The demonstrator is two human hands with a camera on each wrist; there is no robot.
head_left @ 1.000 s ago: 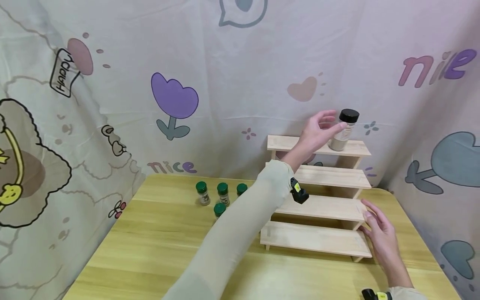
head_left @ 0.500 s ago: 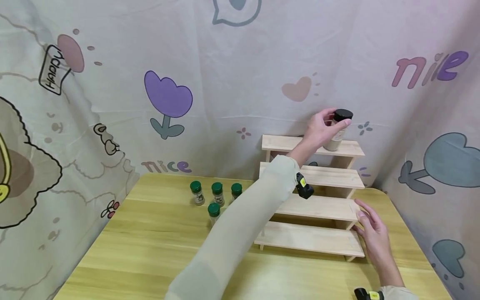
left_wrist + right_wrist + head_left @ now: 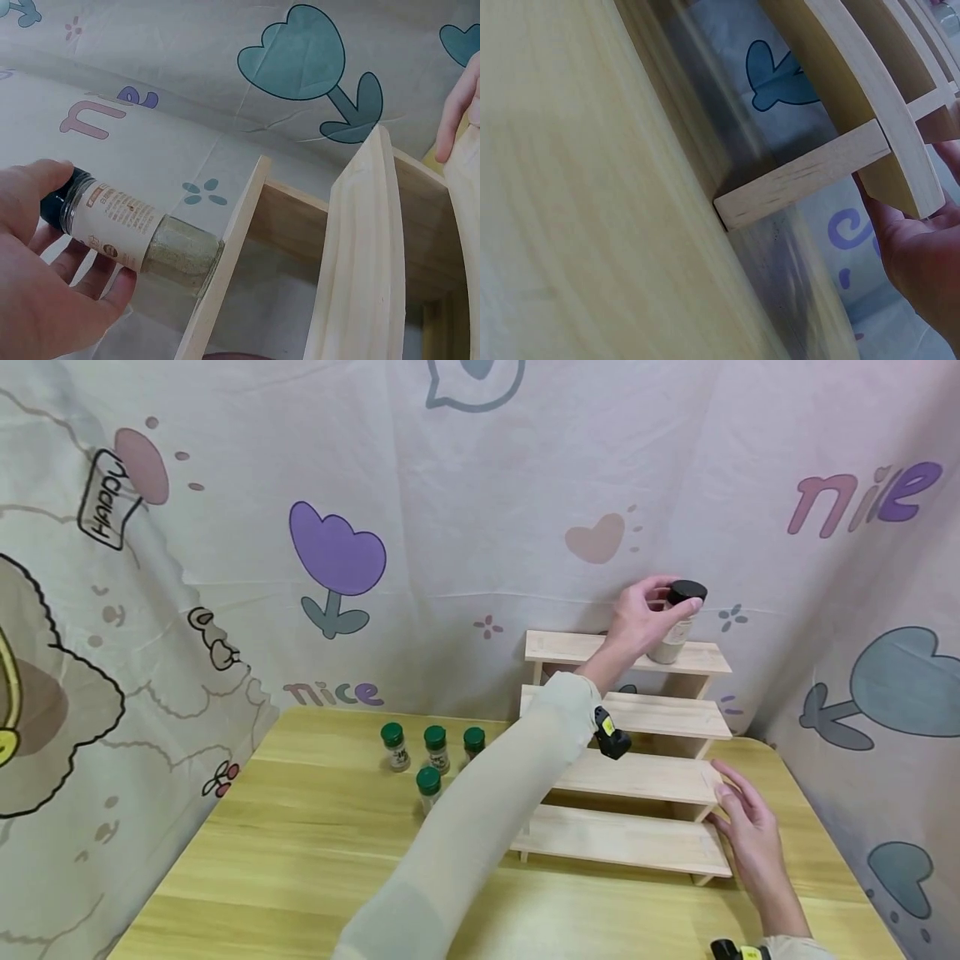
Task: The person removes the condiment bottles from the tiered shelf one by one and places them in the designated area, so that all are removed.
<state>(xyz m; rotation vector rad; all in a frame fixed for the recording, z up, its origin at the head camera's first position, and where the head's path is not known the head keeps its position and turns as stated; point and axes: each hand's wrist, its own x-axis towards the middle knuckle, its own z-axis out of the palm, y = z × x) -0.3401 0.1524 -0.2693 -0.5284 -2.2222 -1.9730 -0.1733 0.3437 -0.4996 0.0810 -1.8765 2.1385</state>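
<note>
A clear spice jar (image 3: 670,647) with a black lid and paper label stands at the right of the top tier of a stepped wooden display rack (image 3: 630,837). My left hand (image 3: 639,617) holds it near the lid. In the left wrist view, thumb and fingers wrap the upper part of the jar (image 3: 124,221), its base against the board. My right hand (image 3: 753,831) grips the rack's right end at the third tier down. The right wrist view has that hand (image 3: 922,251) at the end of a board, its fingertips partly hidden.
Several small green-lidded jars (image 3: 436,747) stand on the wooden table (image 3: 285,852) left of the rack, partly covered by the left sleeve (image 3: 472,827). A printed cloth (image 3: 465,527) hangs close behind the rack and along both sides.
The left hand has closed in on the black-lidded jar, its fingers now round it. The view shifted slightly; the jar stays on the top tier and the right hand keeps its place.
</note>
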